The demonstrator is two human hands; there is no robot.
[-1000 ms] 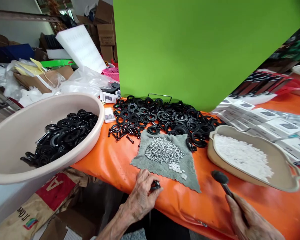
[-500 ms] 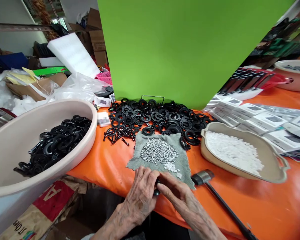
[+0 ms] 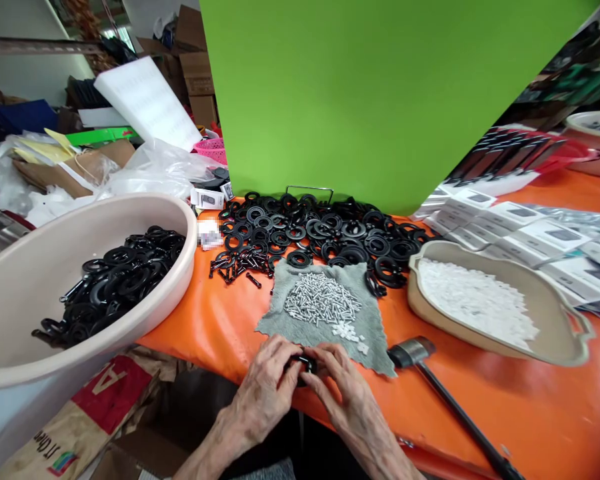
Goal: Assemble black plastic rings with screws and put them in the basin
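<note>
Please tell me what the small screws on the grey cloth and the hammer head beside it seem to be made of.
The small screws look like plated steel, from their bright silver shine, though the exact plating cannot be seen. The hammer head looks like steel with a dull grey sheen; its dark end could be rubber or painted metal.

Left hand [image 3: 266, 387] at bottom centre, knuckles up, coming in from 7 o'clock! Right hand [image 3: 344, 390] mirrors it from 5 o'clock, fingers [image 3: 325, 360] curled inward. Fingertips closing together at centre, working tight. Left forearm [image 3: 215, 443] and right forearm [image 3: 375, 443] angled inward, bare, wrists bent.
</note>
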